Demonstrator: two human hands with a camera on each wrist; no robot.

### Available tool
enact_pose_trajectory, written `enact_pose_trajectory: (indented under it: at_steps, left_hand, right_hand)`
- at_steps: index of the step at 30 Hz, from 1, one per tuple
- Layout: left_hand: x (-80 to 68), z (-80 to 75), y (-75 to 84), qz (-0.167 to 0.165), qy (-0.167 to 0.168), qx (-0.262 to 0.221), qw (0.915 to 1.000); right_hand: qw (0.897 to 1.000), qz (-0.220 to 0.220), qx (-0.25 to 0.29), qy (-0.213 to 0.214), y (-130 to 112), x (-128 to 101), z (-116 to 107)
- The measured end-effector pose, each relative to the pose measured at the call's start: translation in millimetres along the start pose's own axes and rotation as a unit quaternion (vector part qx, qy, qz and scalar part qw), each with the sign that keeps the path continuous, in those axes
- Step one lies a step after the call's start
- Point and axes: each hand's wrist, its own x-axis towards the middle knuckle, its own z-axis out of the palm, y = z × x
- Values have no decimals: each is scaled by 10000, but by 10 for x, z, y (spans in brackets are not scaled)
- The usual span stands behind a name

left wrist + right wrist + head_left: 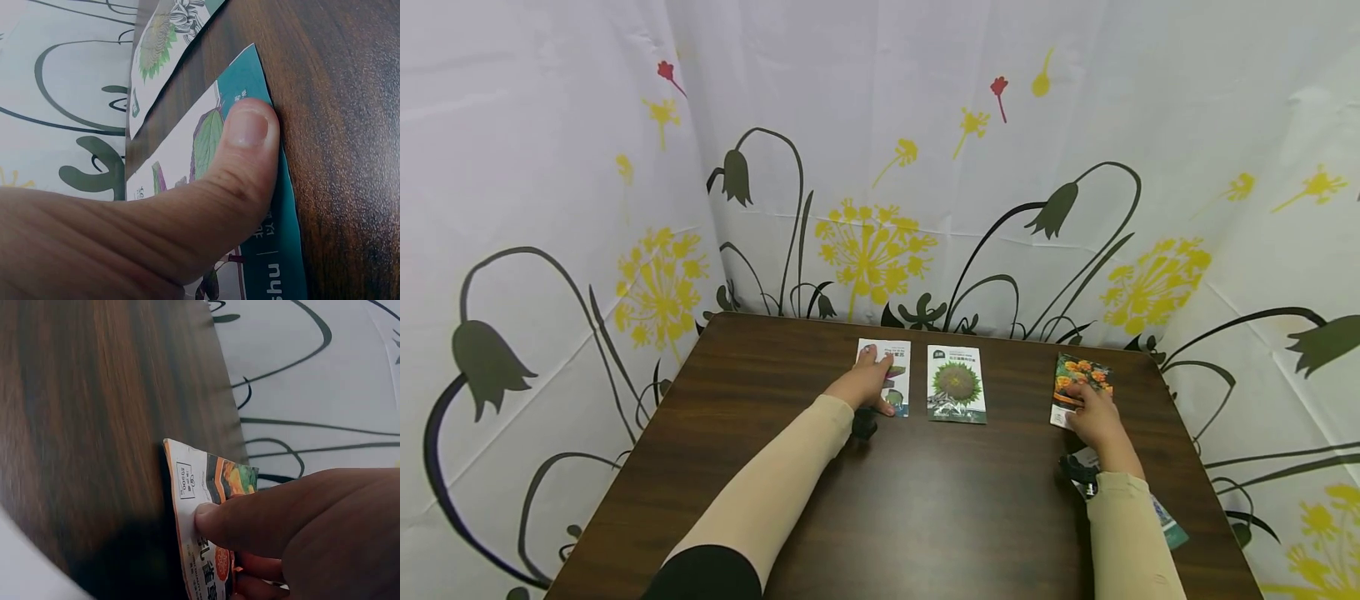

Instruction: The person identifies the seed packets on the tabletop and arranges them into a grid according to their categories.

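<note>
The unclenched left grip [868,382] presses a flat white-and-teal rectangular packet [901,375] at the far middle of the dark wooden counter [955,492], while the right grip [1096,414] pinches a flat orange-flowered rectangular packet [1078,371], far right, best held lightly to avoid creasing.

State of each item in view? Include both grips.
Left grip: resting on the teal-banded packet, thumb extended
Right grip: pinching the orange-flower packet
Teal-banded packet: face up, partly covered
Sunflower packet: face up on the table, untouched
Orange-flower packet: pinched, partly covered
Fourth packet: partly hidden behind the right forearm
Packet seals: can't tell
</note>
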Motion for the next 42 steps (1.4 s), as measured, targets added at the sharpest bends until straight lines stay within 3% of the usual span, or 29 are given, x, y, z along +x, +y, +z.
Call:
enact_pose_trajectory:
  at_steps: [15,27,37,42]
  left_hand:
    - [38,19,-14,48,26,72,10000]
    - [34,10,-23,-1,29,42,10000]
    - [142,40,-71,-75,-57,-129,9999]
    - [86,12,-38,-47,-86,-128,9999]
  right_hand:
    - [9991,-377,-205,43,-199,49,173]
    - [9979,-572,-281,87,-470,-57,362]
    - [9963,-790,-318,79,-541,-140,461]
    - [9955,-905,-293,26,-573,-223,487]
